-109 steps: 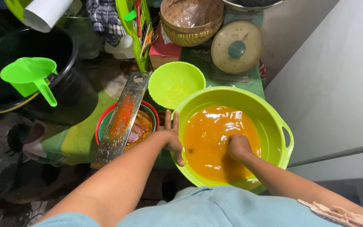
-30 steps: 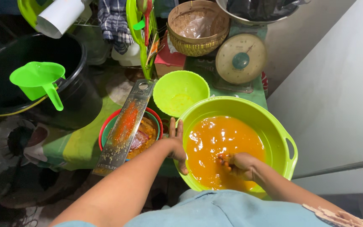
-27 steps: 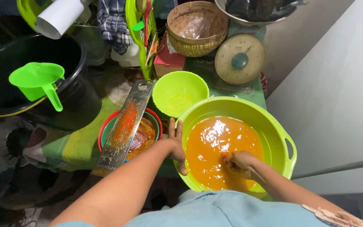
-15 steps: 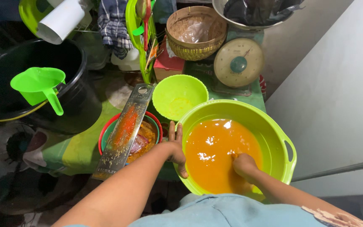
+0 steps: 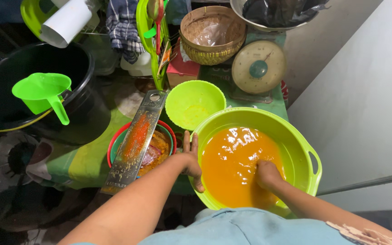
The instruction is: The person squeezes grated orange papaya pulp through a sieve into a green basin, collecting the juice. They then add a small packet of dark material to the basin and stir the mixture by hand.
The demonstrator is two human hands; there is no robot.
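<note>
A large lime-green basin (image 5: 296,136) with side handles holds opaque orange liquid (image 5: 232,163). My left hand (image 5: 190,159) rests on the basin's left rim, thumb over the inside edge. My right hand (image 5: 267,173) is plunged into the orange liquid at the near right; its fingers are under the surface and hidden. Left of the basin, a long metal grater (image 5: 137,140) smeared with orange pulp lies across a red-rimmed bowl (image 5: 159,149) of orange gratings.
A small empty lime-green bowl (image 5: 195,103) sits behind the basin. Further back are a woven basket (image 5: 212,34), a round kitchen scale (image 5: 258,67) and a metal bowl with a black bag (image 5: 277,13). A black bucket (image 5: 32,90) with a green scoop (image 5: 44,93) stands left. A grey wall (image 5: 359,90) is at right.
My right hand has shifted around inside the orange liquid, moving from the middle toward the near right and sinking deeper. My left hand has stayed on the rim.
</note>
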